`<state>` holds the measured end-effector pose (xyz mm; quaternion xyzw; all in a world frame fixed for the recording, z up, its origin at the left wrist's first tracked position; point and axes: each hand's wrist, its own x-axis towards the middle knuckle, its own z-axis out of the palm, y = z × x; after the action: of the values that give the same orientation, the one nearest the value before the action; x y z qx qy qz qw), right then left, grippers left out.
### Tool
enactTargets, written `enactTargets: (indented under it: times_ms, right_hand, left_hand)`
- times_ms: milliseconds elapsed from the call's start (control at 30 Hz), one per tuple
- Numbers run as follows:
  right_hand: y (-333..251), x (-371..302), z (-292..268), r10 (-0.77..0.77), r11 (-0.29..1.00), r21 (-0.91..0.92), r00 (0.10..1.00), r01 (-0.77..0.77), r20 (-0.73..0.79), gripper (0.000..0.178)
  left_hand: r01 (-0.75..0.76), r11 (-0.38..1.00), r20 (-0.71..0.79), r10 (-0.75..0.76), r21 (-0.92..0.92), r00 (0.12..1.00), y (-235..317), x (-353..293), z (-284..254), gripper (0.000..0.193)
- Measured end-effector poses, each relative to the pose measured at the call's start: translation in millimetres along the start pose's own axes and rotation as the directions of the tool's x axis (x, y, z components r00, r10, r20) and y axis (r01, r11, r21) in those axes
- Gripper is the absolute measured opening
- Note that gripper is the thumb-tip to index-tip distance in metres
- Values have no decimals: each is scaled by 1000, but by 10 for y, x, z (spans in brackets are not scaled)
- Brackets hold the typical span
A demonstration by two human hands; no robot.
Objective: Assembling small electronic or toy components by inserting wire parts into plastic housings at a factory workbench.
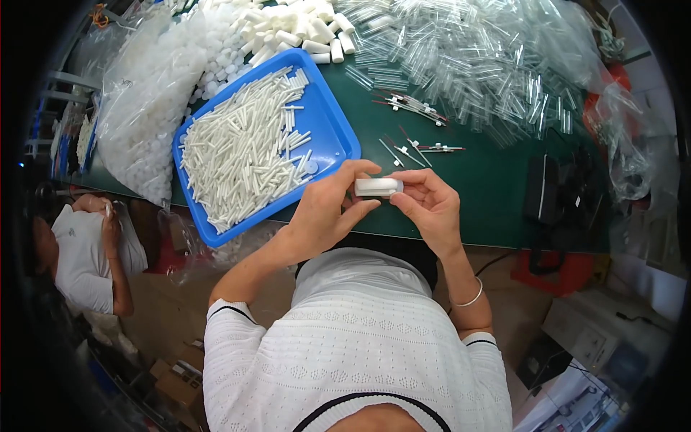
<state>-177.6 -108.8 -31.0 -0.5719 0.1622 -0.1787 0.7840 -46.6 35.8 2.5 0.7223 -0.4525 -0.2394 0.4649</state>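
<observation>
In front of my body I hold a short clear tube [372,189] with a white roll inside, lying level between both hands. My left hand [332,200] grips its left end, the fingers curled behind and the thumb below. At the right end, my right hand [435,207] pinches a translucent white cap [397,186] between thumb and fingers; how far the cap sits in the tube is hidden. Just beyond, a few thin rods with small white clips [407,153] lie on the green table [479,183].
A blue tray [335,119] of thin white sticks [241,140] stands left of my hands. Behind lie white foam cylinders [288,36], white caps in a plastic bag [140,115] and a heap of clear tubes [468,65]. A black box [541,189] stands right. Another person [93,237] sits at left.
</observation>
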Motion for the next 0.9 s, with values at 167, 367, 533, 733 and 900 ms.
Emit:
enactTargets:
  times_ms: [167, 367, 533, 733, 900]
  right_hand:
    - [-113, 54, 109, -295, 792, -545, 954, 275, 52, 25]
    - [-189, 87, 31, -539, 321, -814, 800, 485, 263, 24]
    - [-209, 0, -47, -481, 468, -804, 869, 367, 117, 22]
    - [-260, -14, -200, -437, 575, -752, 898, 323, 51, 28]
    - [-371, 14, -234, -386, 725, -618, 922, 304, 1, 24]
  left_hand:
    - [-72, 996, -55, 70, -50, 996, -105, 1, 30, 27]
    - [25, 985, 324, 32, -173, 946, -113, 540, -401, 22]
    - [-358, 646, 72, 425, 674, 902, -790, 1401, -444, 10]
    - [-406, 432, 167, 493, 805, 854, -662, 1478, -434, 24]
    - [-40, 978, 266, 94, -203, 959, -189, 683, -217, 23]
